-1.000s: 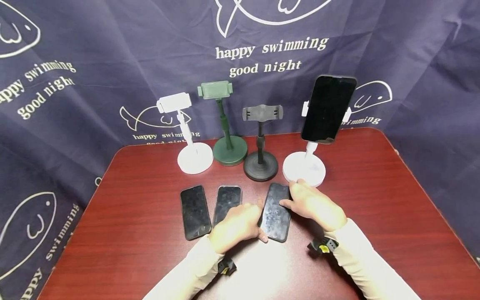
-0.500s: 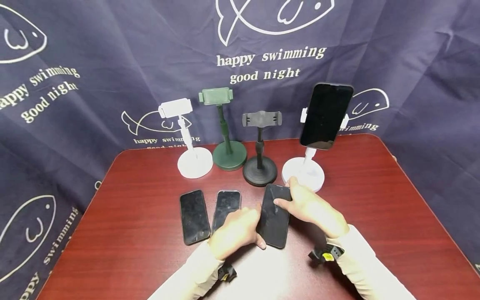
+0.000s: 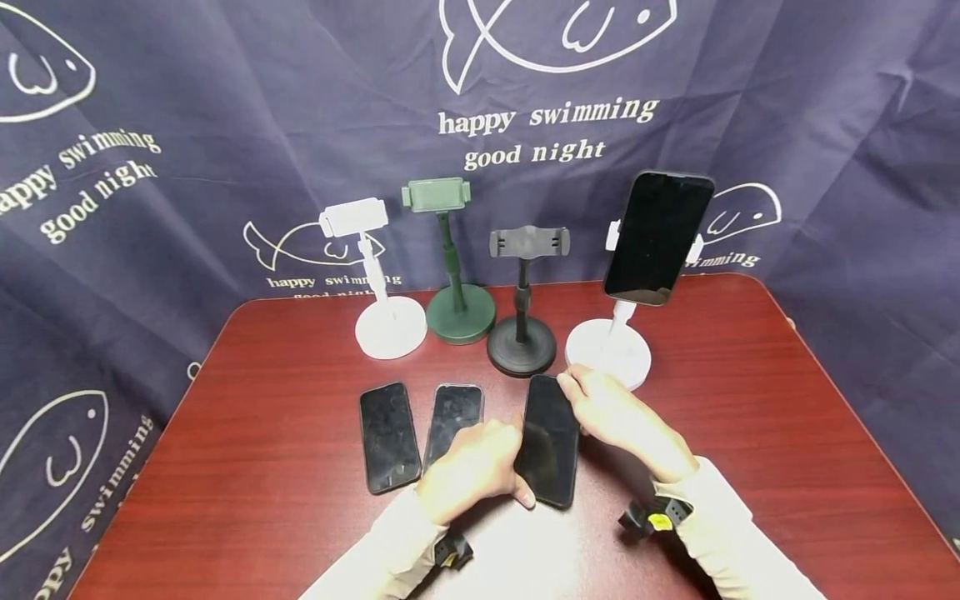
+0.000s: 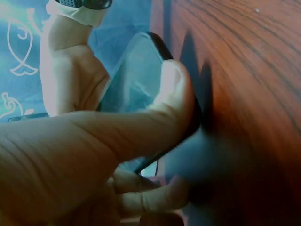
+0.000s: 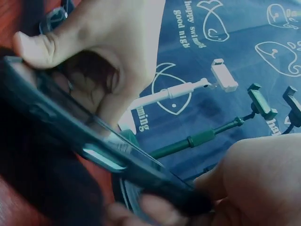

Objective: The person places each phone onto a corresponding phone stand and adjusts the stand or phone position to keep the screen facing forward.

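Head view: the mounted smartphone (image 3: 660, 237) sits in the right white stand (image 3: 609, 354), upper right; the left white stand (image 3: 391, 329), green stand (image 3: 461, 317) and black stand (image 3: 522, 348), round-based, carry none. The left smartphone (image 3: 390, 437) and middle smartphone (image 3: 457, 410) lie on the glossy red desk (image 3: 750, 400); lower centre, left grip (image 3: 476, 462) and right grip (image 3: 622, 417) pinch the held smartphone (image 3: 549, 442). Left wrist view: it tilts, glossy, above wood grain. Right wrist view: smooth, round-edged.

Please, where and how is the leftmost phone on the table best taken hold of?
I would grip the leftmost phone by its long edges, near the middle, coming from above: it lies flat, dark face up. The left edge looks free; the right needs care, as the neighbouring phone lies close, partly hidden by the left hand.
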Tool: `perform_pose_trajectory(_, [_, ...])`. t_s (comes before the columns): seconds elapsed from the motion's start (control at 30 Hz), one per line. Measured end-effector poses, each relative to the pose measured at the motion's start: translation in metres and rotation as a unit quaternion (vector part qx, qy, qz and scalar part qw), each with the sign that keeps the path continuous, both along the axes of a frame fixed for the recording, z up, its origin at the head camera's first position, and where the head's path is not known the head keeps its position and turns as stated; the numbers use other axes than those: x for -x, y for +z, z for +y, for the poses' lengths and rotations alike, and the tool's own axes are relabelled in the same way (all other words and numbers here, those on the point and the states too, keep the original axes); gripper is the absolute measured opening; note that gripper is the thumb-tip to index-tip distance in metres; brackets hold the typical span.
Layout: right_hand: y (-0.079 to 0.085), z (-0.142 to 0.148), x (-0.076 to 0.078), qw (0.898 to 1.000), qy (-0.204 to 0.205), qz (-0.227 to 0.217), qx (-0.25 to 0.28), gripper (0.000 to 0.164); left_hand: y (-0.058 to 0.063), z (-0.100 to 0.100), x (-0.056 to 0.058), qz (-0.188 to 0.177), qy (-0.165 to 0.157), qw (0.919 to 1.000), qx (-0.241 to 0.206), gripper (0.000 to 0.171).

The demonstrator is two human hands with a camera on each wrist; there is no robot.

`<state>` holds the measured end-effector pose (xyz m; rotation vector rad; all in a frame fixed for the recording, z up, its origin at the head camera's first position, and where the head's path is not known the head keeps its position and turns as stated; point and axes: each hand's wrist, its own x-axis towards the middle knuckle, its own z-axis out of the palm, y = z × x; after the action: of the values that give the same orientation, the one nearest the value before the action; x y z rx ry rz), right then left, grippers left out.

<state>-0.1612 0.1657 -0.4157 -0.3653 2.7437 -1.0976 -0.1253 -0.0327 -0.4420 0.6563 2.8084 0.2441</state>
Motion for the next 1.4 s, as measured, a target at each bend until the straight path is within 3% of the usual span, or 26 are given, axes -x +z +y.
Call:
perform_pose_trajectory(0.13, [-0.003,-0.003,0.001,1.0,0.005,0.025,0.015,0.025,0.001,0.0,0.0,-0.004,-0.016,0.9998,0.006,0.093])
perform_pose_trajectory(0.27, [-0.004,-0.004,0.002,0.999,0.008,0.045,0.026,0.028,0.003,-0.004,0.004,-0.032,-0.029,0.999,-0.009,0.071])
perform_pose_trajectory(0.47, [0.002,-0.003,0.0,0.997,0.017,0.021,0.071,0.03,0.015,-0.02,0.017,-0.088,-0.057,0.9895,-0.099,0.039])
perform_pose_trajectory(0.63, [0.006,-0.001,-0.002,0.995,0.023,0.013,0.101,0.029,0.024,-0.031,0.023,-0.064,-0.086,0.9788,-0.175,0.033])
perform_pose_trajectory(0.73, [0.007,0.001,-0.002,0.994,0.022,0.012,0.105,0.029,0.029,-0.031,0.022,-0.053,-0.082,0.9746,-0.202,0.029])
perform_pose_trajectory(0.87, [0.011,0.003,-0.002,0.992,0.01,0.012,0.122,0.03,0.033,-0.028,0.021,-0.064,-0.051,0.9676,-0.239,0.019])
perform_pose_trajectory(0.97, [0.014,0.005,-0.003,0.991,-0.009,0.023,0.135,0.032,0.035,-0.025,0.02,-0.081,-0.015,0.9528,-0.292,0.012])
perform_pose_trajectory(1.0, [0.015,0.005,-0.004,0.99,-0.017,0.027,0.139,0.034,0.035,-0.024,0.02,-0.092,-0.002,0.9435,-0.318,0.009])
perform_pose_trajectory(1.1, [0.018,0.005,-0.005,0.986,-0.035,0.047,0.156,0.035,0.037,-0.023,0.019,-0.146,0.03,0.9034,-0.402,0.011])
perform_pose_trajectory(1.17, [0.02,0.005,-0.006,0.983,-0.041,0.064,0.166,0.036,0.039,-0.022,0.018,-0.165,0.041,0.8828,-0.438,0.017])
perform_pose_trajectory(1.2, [0.021,0.005,-0.006,0.982,-0.04,0.073,0.171,0.036,0.04,-0.022,0.018,-0.169,0.044,0.8767,-0.448,0.02])
perform_pose_trajectory(1.27, [0.022,0.005,-0.006,0.979,-0.037,0.087,0.178,0.035,0.041,-0.022,0.017,-0.165,0.048,0.8718,-0.459,0.022])
perform_pose_trajectory(1.4, [0.022,0.005,-0.007,0.978,-0.033,0.101,0.179,0.032,0.043,-0.023,0.017,-0.149,0.059,0.8715,-0.463,0.017])
